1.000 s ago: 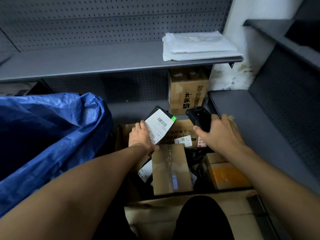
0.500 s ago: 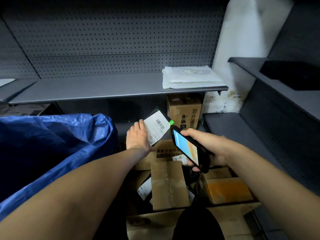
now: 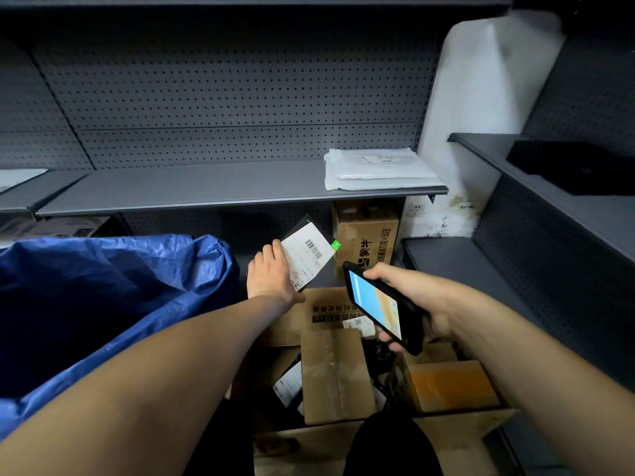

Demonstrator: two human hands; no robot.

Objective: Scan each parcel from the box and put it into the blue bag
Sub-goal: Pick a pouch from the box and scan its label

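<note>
My left hand [image 3: 269, 273] grips a flat black parcel [image 3: 309, 252] with a white barcode label, tilted up above the open cardboard box [image 3: 457, 427]. My right hand [image 3: 409, 297] holds a black handheld scanner [image 3: 381, 309], its lit screen facing me and its top end pointing at the label from just to the right. The box below holds several parcels, among them a long brown carton [image 3: 335, 374] and an orange-topped carton [image 3: 446, 384]. The blue bag [image 3: 103, 297] gapes open at the left.
A grey shelf [image 3: 192, 185] carries a stack of white mailers [image 3: 381, 170]. Under it stands a printed brown carton [image 3: 366, 235]. Another grey shelf [image 3: 549, 187] with a black box [image 3: 577, 170] runs along the right. My dark-clad knee [image 3: 391, 444] fills the bottom centre.
My right hand turned the scanner so its screen faces me and brought it up beside the label. The view tilted upward; the parcel stays raised in my left hand.
</note>
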